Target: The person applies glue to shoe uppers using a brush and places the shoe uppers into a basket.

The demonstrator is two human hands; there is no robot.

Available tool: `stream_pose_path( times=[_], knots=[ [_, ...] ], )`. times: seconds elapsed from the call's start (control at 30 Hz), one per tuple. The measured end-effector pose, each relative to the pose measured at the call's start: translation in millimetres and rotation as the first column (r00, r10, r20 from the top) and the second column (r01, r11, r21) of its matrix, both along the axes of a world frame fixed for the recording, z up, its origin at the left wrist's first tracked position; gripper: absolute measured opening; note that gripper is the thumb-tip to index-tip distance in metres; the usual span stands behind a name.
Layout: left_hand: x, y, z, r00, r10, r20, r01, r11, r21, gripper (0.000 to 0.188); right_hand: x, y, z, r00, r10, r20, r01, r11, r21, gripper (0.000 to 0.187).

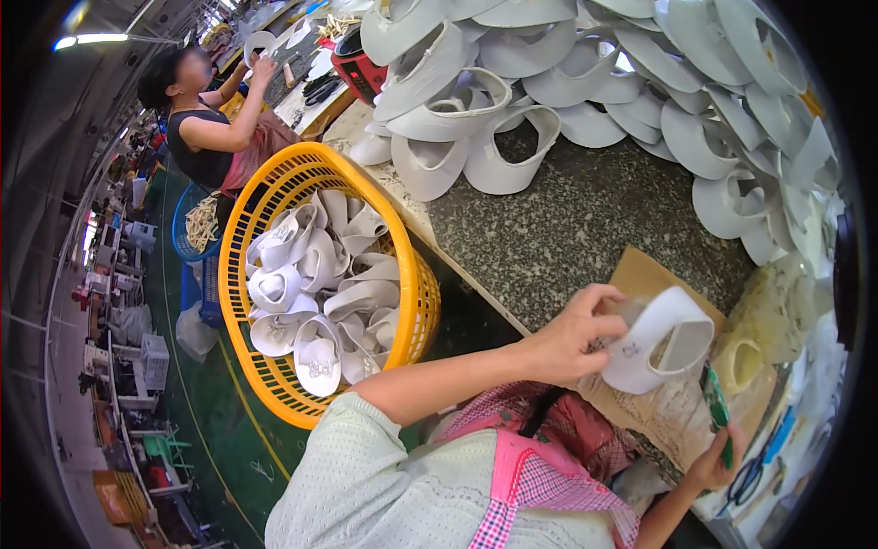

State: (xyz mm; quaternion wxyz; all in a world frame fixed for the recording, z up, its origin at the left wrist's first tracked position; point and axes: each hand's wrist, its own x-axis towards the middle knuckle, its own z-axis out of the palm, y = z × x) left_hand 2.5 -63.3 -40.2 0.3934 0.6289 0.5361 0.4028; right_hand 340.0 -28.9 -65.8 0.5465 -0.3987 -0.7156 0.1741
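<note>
One slim green tool (714, 400) sits in the closed right hand (715, 462), while the half-curled left hand (578, 340) pinches a white shoe upper (647, 337) above brown card (643, 276). Beyond, a yellow basket (389, 203) and speckled tabletop (585, 201) hold more such uppers (501, 171); farther off, a co-worker (206, 133) holds a white piece (258, 40).

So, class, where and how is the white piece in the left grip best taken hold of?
Probably by its left edge, coming from the person's left, where the left grip meets it. The white piece bends into a band with its opening showing on the right, so a light pinch at that edge should leave that opening, and the side nearest the green tool, free.
</note>
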Motion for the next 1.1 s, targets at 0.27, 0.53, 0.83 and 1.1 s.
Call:
stream_pose_path(
  times=[0.27, 0.53, 0.83, 1.1],
  knots=[
    [20, 30, 0, 0.762, -0.399, 0.51, 0.482, 0.875, -0.035, 0.03, 20, -4, 2, 0.958, -0.284, -0.039, 0.285, 0.958, 0.016, 0.016],
    [17, 18, 54, 0.961, 0.031, 0.274, -0.03, 1.0, -0.006, 0.034, 40, -14, 14, 0.949, -0.315, -0.005, 0.315, 0.948, 0.057, 0.017],
    [-30, 1, 78, 0.944, 0.177, 0.278, -0.224, 0.964, 0.145, 0.044, -11, 13, 44, 0.974, -0.198, -0.113, 0.197, 0.98, -0.02, 0.016],
    [2, 20, 85, 0.986, 0.121, 0.116, -0.144, 0.965, 0.217, 0.043, -7, 50, 64, 0.976, -0.149, 0.161, 0.157, 0.987, -0.036, 0.013]
  ],
)
